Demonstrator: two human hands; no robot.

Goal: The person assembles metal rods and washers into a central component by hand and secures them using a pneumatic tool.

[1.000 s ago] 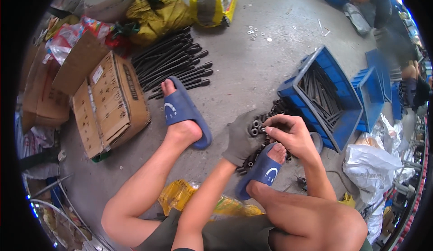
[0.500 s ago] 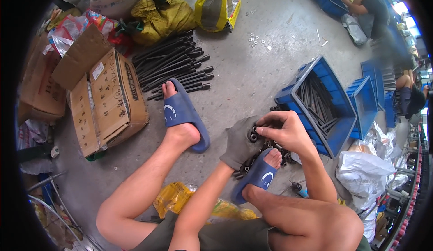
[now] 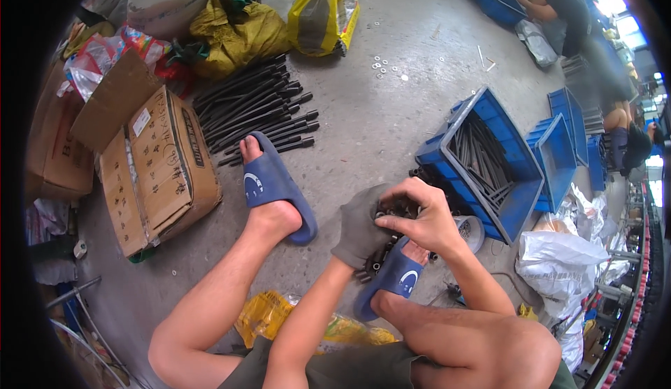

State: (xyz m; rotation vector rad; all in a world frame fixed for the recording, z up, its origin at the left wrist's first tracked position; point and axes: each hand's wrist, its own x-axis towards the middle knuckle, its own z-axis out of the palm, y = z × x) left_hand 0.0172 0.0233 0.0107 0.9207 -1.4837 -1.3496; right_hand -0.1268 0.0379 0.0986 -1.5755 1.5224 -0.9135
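My left hand (image 3: 360, 225), in a grey glove, is closed around a small dark metal sleeve, mostly hidden by the fingers. Against it, my bare right hand (image 3: 423, 218) has thumb and forefinger bent in a pinch at the sleeve's end. A small pale rim shows at the thumb tip; the pinched part is too small to make out. Below both hands a pile of short black metal sleeves (image 3: 378, 257) lies on the floor, beside my blue slipper (image 3: 400, 271).
Right of my hands stands a blue bin (image 3: 528, 204) of dark rods, with a round white tub (image 3: 477, 234) near it. Black rods (image 3: 258, 102) lie far left by a cardboard box (image 3: 150, 172). Yellow plastic (image 3: 265, 319) lies between my legs. A person (image 3: 570, 15) works far right.
My right hand has shifted slightly left and down, its thumb now farther over the gloved palm. The white tub has come into sight behind the right wrist. The whole view has shifted a little.
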